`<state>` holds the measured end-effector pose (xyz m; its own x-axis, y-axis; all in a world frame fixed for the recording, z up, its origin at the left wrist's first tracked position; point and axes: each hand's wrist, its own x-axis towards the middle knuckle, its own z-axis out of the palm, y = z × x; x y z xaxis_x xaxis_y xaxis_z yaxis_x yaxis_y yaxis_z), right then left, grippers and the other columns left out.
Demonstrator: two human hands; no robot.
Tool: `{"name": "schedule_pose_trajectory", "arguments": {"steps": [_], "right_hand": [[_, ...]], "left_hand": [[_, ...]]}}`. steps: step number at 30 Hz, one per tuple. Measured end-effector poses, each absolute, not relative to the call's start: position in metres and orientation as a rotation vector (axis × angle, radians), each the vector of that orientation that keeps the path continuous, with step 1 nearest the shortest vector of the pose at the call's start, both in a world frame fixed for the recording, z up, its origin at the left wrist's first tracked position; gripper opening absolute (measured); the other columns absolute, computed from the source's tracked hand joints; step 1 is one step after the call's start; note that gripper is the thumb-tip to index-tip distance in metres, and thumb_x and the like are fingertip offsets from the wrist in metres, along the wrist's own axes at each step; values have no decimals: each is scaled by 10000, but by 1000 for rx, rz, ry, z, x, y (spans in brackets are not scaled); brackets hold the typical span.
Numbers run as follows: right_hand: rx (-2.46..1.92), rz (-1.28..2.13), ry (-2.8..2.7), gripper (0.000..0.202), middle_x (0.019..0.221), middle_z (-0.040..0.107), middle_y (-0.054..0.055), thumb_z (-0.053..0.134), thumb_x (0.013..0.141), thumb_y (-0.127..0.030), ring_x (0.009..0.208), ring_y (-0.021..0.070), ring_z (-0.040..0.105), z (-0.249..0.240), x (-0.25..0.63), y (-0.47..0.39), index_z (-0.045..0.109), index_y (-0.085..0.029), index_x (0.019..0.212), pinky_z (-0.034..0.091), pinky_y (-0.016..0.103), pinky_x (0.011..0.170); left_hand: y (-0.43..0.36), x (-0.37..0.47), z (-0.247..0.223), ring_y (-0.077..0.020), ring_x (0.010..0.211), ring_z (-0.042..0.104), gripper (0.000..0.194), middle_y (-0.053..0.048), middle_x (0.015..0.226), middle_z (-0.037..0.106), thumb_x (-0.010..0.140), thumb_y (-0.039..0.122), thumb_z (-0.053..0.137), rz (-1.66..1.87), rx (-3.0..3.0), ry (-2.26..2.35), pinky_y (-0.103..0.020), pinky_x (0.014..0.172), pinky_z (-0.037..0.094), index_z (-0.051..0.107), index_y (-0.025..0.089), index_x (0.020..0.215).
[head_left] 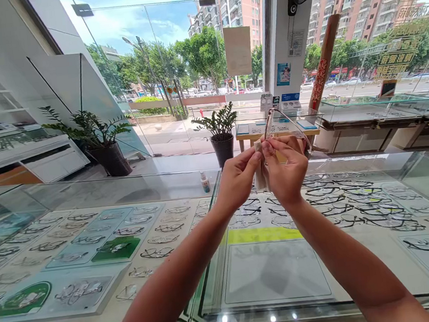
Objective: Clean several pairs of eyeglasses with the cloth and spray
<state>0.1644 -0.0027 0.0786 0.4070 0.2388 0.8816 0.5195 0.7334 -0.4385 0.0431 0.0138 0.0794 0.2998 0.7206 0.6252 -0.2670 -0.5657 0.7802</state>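
Above a glass display counter, both my hands are raised close together. My left hand (pixel 238 178) is closed, pinching a pale cleaning cloth (pixel 261 176) that hangs down between the hands. My right hand (pixel 287 169) grips a pair of thin-framed eyeglasses (pixel 268 122), whose temples stick up and out past the fingers. The cloth is at the eyeglasses, beside my thumbs. Fingers and cloth hide most of the lenses. A small spray bottle (pixel 205 182) stands on the counter top, left of my left hand.
Rows of eyeglasses lie under the glass of the display counter (pixel 170 316). Potted plants stand beyond it, one at the left (pixel 109 160) and one in the middle (pixel 223 147). A low table (pixel 243 138) and more glass cases are near the window.
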Motion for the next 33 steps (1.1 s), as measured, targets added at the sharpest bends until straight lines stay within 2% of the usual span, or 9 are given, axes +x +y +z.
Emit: {"name": "schedule_pose_trajectory", "arguments": {"steps": [8, 14, 20, 24, 28, 33], "right_hand": [[-801, -259, -1153, 160, 941, 774, 69, 708, 1014, -276, 964, 244, 684, 81, 165, -8, 855, -218, 990, 557, 470, 944], [-777, -281, -1142, 141, 938, 779, 69, 716, 1010, -248, 972, 242, 686, 84, 166, -10, 852, -216, 997, 568, 450, 919], [-761, -376, -1250, 142, 968, 778, 49, 707, 1019, -292, 955, 239, 725, 80, 160, -11, 843, -259, 1046, 585, 476, 926], [-706, -418, -1208, 132, 987, 788, 56, 718, 1015, -266, 969, 243, 724, 79, 165, -6, 843, -256, 1054, 572, 480, 948], [-730, -425, -1175, 130, 967, 796, 57, 711, 1014, -231, 955, 242, 692, 82, 175, -1, 841, -241, 1022, 558, 446, 904], [-823, -451, -1315, 158, 963, 803, 56, 666, 1036, -247, 929, 240, 671, 85, 177, -5, 816, -223, 991, 533, 444, 901]], "left_hand": [[13, 40, 79, -264, 1191, 733, 424, -59, 1273, 815, 1051, 464, 630, 1342, 1905, 451, -378, 1097, 536, 781, 232, 1372], [13, 38, 78, -256, 1054, 741, 409, -43, 1081, 837, 1067, 440, 586, 1260, 2003, 516, -396, 1053, 551, 797, 224, 1342], [14, 38, 83, -276, 1232, 707, 417, -76, 1338, 781, 1029, 425, 654, 1336, 1880, 414, -413, 1148, 515, 775, 222, 1373], [9, 38, 84, -268, 1255, 701, 399, -69, 1345, 780, 1025, 419, 664, 1338, 1891, 418, -410, 1186, 491, 788, 225, 1350], [6, 37, 85, -237, 1080, 737, 357, -66, 1174, 824, 1018, 400, 660, 1320, 1877, 462, -380, 1044, 562, 822, 215, 1278], [10, 28, 95, -165, 804, 710, 338, -51, 962, 819, 881, 424, 794, 1373, 1556, 502, -328, 834, 610, 856, 204, 1131]]}}
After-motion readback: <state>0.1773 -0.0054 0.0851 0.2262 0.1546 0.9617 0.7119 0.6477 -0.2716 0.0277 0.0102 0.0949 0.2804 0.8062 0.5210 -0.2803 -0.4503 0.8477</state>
